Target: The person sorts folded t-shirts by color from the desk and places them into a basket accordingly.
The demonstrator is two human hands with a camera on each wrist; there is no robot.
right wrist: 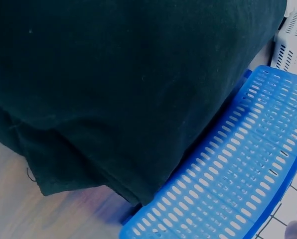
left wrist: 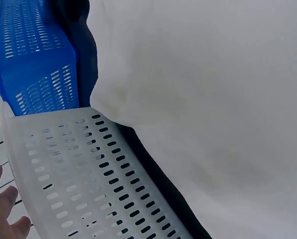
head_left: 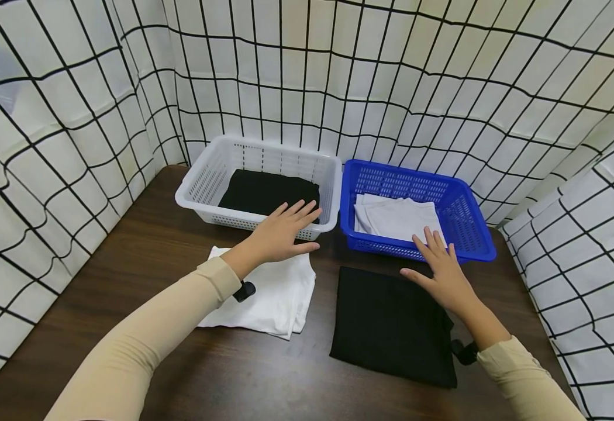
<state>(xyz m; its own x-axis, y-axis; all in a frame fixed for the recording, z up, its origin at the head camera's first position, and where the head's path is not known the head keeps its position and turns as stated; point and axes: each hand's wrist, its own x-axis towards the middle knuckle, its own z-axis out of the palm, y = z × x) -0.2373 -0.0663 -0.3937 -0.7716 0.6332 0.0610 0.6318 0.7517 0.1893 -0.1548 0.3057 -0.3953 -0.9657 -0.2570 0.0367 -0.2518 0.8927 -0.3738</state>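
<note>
My left hand (head_left: 279, 233) hovers with spread fingers over the front rim of a white perforated basket (head_left: 196, 199), which contains folded black cloth (head_left: 265, 190). Below that wrist a folded white cloth (head_left: 280, 292) lies on the table; it fills most of the left wrist view. My right hand (head_left: 441, 275), fingers also extended, is by the front edge of a blue perforated basket (head_left: 467, 228) with folded white cloth (head_left: 396, 216) inside. Under and beside the right hand lies a folded black cloth (head_left: 391, 327), seen close up in the right wrist view. Neither hand holds anything.
Both baskets stand side by side at the back of a dark brown wooden table (head_left: 296, 380). White curtains with a black grid pattern (head_left: 359, 76) surround the table at the back and both sides. Each wrist carries a small black camera.
</note>
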